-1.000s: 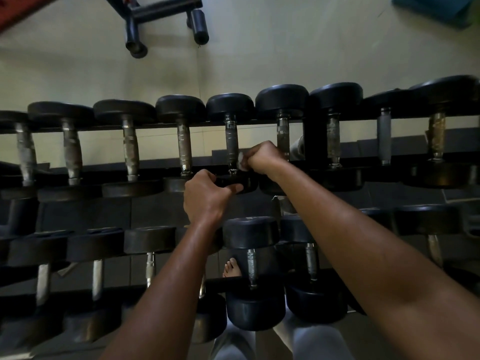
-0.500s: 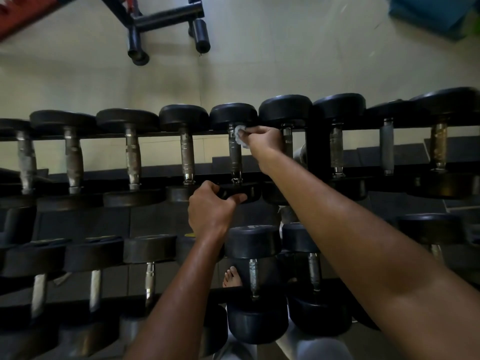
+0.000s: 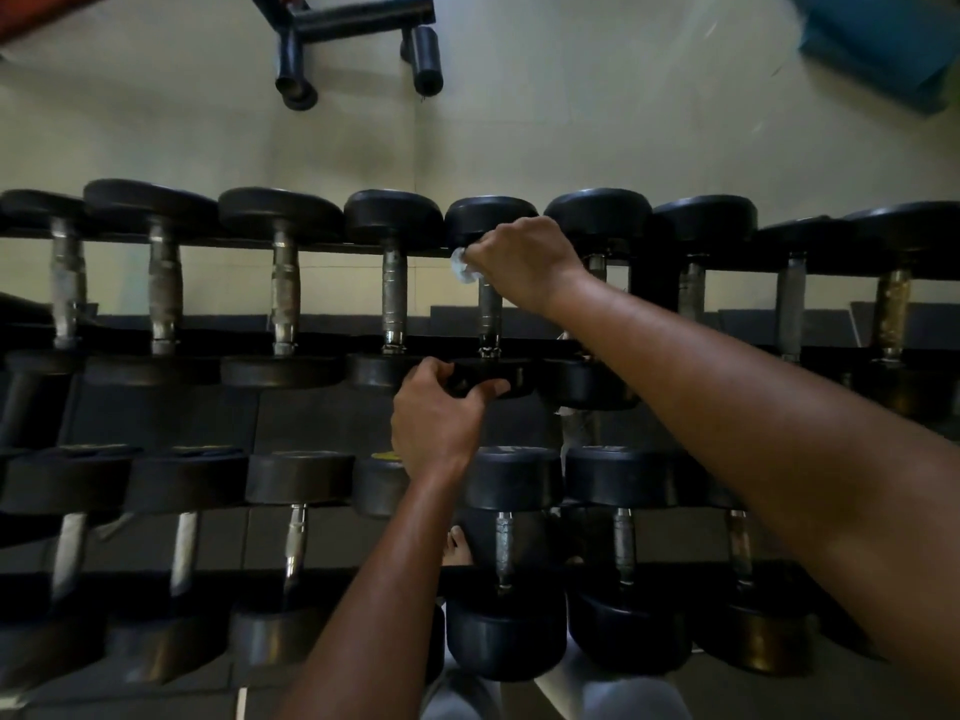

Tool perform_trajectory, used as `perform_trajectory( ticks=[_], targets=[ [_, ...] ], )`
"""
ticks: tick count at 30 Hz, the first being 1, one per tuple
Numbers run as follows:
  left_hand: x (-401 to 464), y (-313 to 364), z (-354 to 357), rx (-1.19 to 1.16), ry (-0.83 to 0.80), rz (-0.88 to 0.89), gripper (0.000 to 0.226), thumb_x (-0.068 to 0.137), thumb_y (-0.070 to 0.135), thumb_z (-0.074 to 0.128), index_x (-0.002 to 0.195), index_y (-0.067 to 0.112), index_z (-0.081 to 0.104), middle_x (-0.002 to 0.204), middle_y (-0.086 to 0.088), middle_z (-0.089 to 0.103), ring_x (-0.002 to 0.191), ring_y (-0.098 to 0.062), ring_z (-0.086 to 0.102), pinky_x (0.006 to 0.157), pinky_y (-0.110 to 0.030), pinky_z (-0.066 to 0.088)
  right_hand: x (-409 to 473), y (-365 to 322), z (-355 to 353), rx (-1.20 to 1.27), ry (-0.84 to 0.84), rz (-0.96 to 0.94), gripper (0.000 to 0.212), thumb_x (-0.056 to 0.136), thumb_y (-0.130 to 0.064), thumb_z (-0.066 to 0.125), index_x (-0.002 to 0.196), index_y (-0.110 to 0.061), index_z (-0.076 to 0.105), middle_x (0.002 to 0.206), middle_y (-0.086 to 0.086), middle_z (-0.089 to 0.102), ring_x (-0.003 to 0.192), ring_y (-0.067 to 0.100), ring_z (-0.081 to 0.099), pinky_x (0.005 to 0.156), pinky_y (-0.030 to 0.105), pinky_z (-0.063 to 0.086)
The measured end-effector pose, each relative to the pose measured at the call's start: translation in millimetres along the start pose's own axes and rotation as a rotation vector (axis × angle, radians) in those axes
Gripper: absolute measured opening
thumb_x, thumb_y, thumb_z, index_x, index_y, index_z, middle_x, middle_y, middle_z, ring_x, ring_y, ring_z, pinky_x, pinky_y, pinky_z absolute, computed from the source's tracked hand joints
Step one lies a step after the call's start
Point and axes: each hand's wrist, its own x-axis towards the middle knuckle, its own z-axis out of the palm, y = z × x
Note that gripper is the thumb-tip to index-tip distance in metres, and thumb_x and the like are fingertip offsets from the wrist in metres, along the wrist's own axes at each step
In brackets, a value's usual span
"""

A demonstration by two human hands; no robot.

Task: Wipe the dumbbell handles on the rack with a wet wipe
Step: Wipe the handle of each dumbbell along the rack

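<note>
While the two-tier black steel rack carries its rows, the black rubber-ended dumbbell with a steel handle sits between both hands: left hand fingers curl round its near end, right hand fingers pinch a white wet wipe against the handle's far end

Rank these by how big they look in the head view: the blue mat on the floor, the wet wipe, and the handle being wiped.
1. Blue mat, though the frame edge cuts it off.
2. Handle; the right hand covers its top.
3. Wet wipe, mostly hidden in that hand.
</note>
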Motion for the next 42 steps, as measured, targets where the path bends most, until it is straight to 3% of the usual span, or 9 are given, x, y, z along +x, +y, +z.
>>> perform_trajectory(
  ticks=[3, 10, 15, 19, 22, 28, 32, 36, 42],
  targets=[
    [-3, 1, -1, -0.034, 0.009, -0.028, 0.052, 0.071, 0.063, 0.092, 0.105, 0.028, 0.071, 0.104, 0.013, 0.071, 0.093, -0.007, 0.066, 0.07, -0.027, 0.05, 3, -5, -10, 0.051, -0.117, -0.049, 0.026, 0.102, -0.013, 0.062, 0.11, -0.03, 0.079, 0.089, -0.005, 0.077, 0.076, 0.025, 0.074, 0.066, 0.035, 0.059],
    [-2, 4, -4, -0.017, 0.006, -0.047, 0.055, 0.069, 0.065, 0.092, 0.106, 0.029, 0.072, 0.107, 0.011, 0.074, 0.095, -0.011, 0.068, 0.075, -0.03, 0.053, -13, -14, -21, 0.212, -0.37, -0.211, 0.034, 0.103, -0.028, 0.067, 0.137, -0.03, 0.068, 0.121, -0.004, 0.072, 0.105, 0.018, 0.066, 0.079, 0.032, 0.049],
    [-2, 3, -4, -0.001, 0.004, -0.047, 0.057, 0.069, 0.067, 0.092, 0.106, 0.03, 0.071, 0.106, 0.014, 0.073, 0.092, -0.011, 0.067, 0.071, -0.03, 0.052, -24, -27, -7, 0.343, -0.359, -0.182, 0.027, 0.101, -0.028, 0.071, 0.128, -0.031, 0.072, 0.099, -0.014, 0.06, 0.091, 0.011, 0.057, 0.07, 0.027, 0.042],
    [-2, 4, -4, 0.015, -0.014, -0.042, 0.055, 0.07, 0.066, 0.092, 0.106, 0.031, 0.07, 0.1, 0.019, 0.066, 0.09, -0.008, 0.064, 0.068, -0.027, 0.047, -42, -18, 0, 0.696, -0.334, 0.04, 0.015, 0.096, -0.035, 0.077, 0.111, -0.034, 0.078, 0.1, -0.02, 0.064, 0.093, 0.006, 0.062, 0.081, 0.031, 0.055],
    [-3, 6, -4, 0.038, 0.004, -0.045, 0.056, 0.067, 0.069, 0.091, 0.104, 0.034, 0.068, 0.103, 0.015, 0.07, 0.092, -0.011, 0.067, 0.074, -0.032, 0.056, -73, 0, 8, 1.086, -0.237, 0.35, 0.013, 0.094, -0.033, 0.081, 0.107, -0.031, 0.08, 0.109, -0.015, 0.071, 0.101, 0.003, 0.064, 0.09, 0.031, 0.056],
    [-14, 25, 0, 0.117, -0.004, -0.065, 0.06, 0.076, 0.063, 0.089, 0.117, 0.027, 0.062, 0.113, 0.006, 0.066, 0.096, -0.015, 0.067, 0.077, -0.036, 0.058, -152, 37, 14, 1.435, -0.067, 0.741, 0.017, 0.094, -0.027, 0.083, 0.11, -0.022, 0.08, 0.107, -0.004, 0.077, 0.102, 0.011, 0.074, 0.085, 0.029, 0.063],
    [-46, 45, 22, 0.131, 0.074, 0.058, 0.052, 0.091, 0.05, 0.083, 0.127, 0.019, 0.06, 0.125, 0.0, 0.056, 0.097, -0.012, 0.06, 0.073, -0.026, 0.047, -178, 49, 12, 1.682, -0.076, 0.777, 0.021, 0.097, -0.008, 0.078, 0.116, -0.015, 0.071, 0.116, 0.01, 0.071, 0.107, 0.022, 0.075, 0.083, 0.035, 0.067],
    [-69, 69, 60, 0.082, -0.046, 0.146, 0.055, 0.089, 0.058, 0.082, 0.126, 0.022, 0.064, 0.12, 0.006, 0.057, 0.103, -0.007, 0.058, 0.072, -0.01, 0.037, -188, 65, 16, 1.724, -0.092, 0.728, 0.034, 0.101, -0.005, 0.07, 0.132, -0.021, 0.069, 0.122, 0.009, 0.069, 0.108, 0.022, 0.076, 0.087, 0.036, 0.066],
    [-68, 81, 94, -0.005, 0.004, 0.036, 0.071, 0.068, 0.058, 0.097, 0.121, 0.021, 0.068, 0.115, 0.004, 0.066, 0.103, -0.013, 0.065, 0.091, -0.036, 0.062, -186, 89, 20, 1.581, -0.137, 0.712, 0.038, 0.096, -0.011, 0.079, 0.132, -0.02, 0.072, 0.122, -0.003, 0.071, 0.112, 0.012, 0.07, 0.095, 0.03, 0.062]
  ],
)
